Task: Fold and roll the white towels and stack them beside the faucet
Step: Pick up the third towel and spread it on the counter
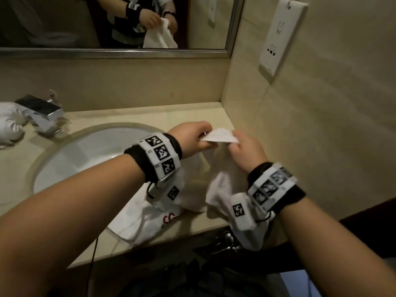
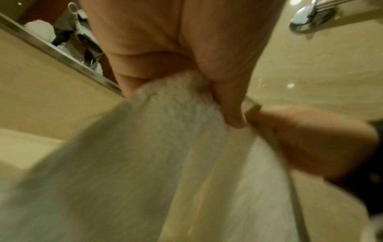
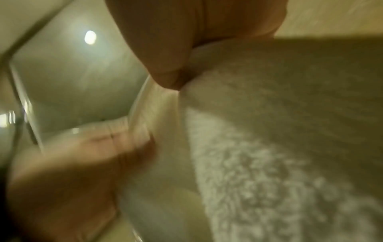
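Towel [image 1: 216, 166], white, fluffy, hanging crumpled

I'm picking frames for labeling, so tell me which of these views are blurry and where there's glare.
Head view: dim warm light, fairly sharp, right hand motion-smeared, glare on the faucet. Left wrist: towel soft with motion blur. Right wrist: blurriest, ceiling light flaring.

White terry towel [image 1: 216, 166] held up over counter right of sink basin [image 1: 90, 146], top hem edge pinched at two close points, rest hanging crumpled onto counter edge; second white towel [image 1: 137, 217] with red lettering lying flat, draped over basin's near rim; finished white towels [image 1: 10, 123] bunched just left of faucet [image 1: 40, 110]
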Motion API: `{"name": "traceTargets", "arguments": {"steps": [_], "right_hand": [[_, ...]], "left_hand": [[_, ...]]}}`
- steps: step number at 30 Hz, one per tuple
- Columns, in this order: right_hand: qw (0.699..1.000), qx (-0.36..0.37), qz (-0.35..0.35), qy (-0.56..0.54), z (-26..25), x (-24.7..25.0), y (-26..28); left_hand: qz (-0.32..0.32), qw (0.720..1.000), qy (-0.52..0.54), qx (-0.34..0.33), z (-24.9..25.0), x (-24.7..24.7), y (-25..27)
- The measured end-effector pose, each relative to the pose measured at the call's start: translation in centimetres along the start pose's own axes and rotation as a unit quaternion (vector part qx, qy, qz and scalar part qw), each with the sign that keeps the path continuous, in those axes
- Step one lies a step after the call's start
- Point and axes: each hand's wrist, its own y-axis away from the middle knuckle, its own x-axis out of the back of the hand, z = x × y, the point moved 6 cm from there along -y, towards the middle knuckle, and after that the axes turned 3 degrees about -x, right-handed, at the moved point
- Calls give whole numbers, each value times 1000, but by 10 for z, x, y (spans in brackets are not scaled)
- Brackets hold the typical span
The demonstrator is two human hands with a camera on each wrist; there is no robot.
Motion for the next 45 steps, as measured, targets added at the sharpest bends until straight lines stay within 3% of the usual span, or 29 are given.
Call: {"name": "traceTargets", "arguments": {"steps": [4,7,9,11,13,14,16,18,20,22,24,25,28,29,32,35,38,40,43,45], "right_hand": [[994,81,0,-79,-30,39,-14],[990,126,-4,-61,-43,53,-18],[992,106,-59,28,-31,49,-13],[959,34,-190,209,3,29,-3],[907,-25,-256,334,36,19,11],[906,-44,-250,340,42,20,15],[938,-44,-197,281,38,31,13],[979,24,-105,171,10,44,8],[986,135,-38,94,-34,57,10],[980,188,-2,63,-64,65,13],[986,163,-1,33,-61,69,14],[991,124,-35,29,-48,67,16],[973,-15,-226,41,6,31,35],[967,-43,-249,37,19,20,42],[987,-24,-157,19,23,29,37],[996,83,-27,13,-11,75,21],[986,160,27,-45,-52,100,16],[976,136,50,-162,-52,95,15],[936,4,-11,-351,-17,54,25],[960,-33,-83,-265,5,17,36]], "left_hand": [[-94,994,9,50,-27,-21,22],[-85,992,53,76,-40,-21,26],[-21,991,84,103,-52,-5,26],[39,987,93,125,-70,16,29],[28,988,42,145,-86,26,35],[-2,989,-6,150,-89,26,38],[-65,985,-73,144,-81,18,43],[-88,993,-29,79,-48,8,42],[-71,995,68,-19,1,6,32],[-35,990,116,-73,37,9,17],[-6,991,125,-46,49,20,7],[8,991,131,-23,46,24,4],[18,985,174,12,32,32,6],[15,984,179,15,30,34,9],[-12,992,126,15,27,36,16],[-37,984,174,6,29,40,22],[-6,984,178,-29,48,45,16],[32,989,144,-22,53,51,10],[24,982,185,-9,52,57,6],[10,969,246,1,50,58,7]]}}
